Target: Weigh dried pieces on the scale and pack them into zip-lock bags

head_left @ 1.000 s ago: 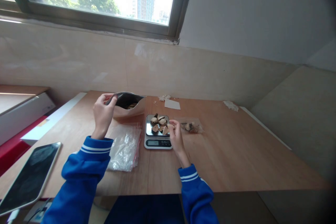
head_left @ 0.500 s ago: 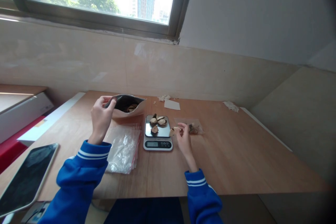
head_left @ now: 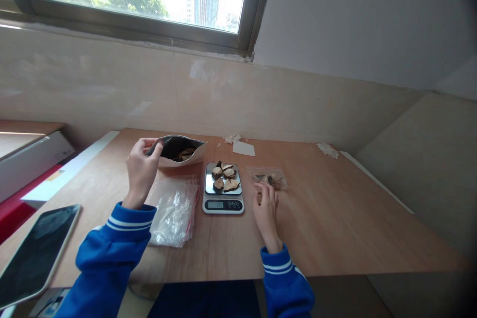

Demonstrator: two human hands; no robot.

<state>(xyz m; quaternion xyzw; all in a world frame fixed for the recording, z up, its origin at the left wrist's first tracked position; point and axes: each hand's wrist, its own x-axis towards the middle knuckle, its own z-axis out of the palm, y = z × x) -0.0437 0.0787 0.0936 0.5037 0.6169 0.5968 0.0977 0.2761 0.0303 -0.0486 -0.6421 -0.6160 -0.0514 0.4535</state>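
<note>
My left hand (head_left: 142, 171) pinches the near-left rim of a wide-mouthed pouch (head_left: 186, 160) with a dark lining; brown dried pieces lie inside it. Right of the pouch sits a small digital kitchen scale (head_left: 223, 206). Several dried slices (head_left: 228, 172), pale with dark edges, rest on its metal plate, among them a pale flat piece (head_left: 231, 185) at the front right. The scale's display is lit, its digits too small to read. Beside the scale, my right hand (head_left: 266, 211) hovers low with bent fingers slightly apart, near a clear bag of dried bits (head_left: 274, 180). I see nothing held in it.
A stack of clear zip bags (head_left: 173, 213) lies left of the scale. A tablet-like device (head_left: 39, 253) rests at the table's left edge. Toward the wall are a white card (head_left: 243, 148), crumpled tissue (head_left: 232, 138) and another scrap (head_left: 327, 150).
The pale flat piece has gone from my right fingers onto the scale's plate. My right hand has drawn slightly right and toward me. My left hand keeps its hold on the pouch.
</note>
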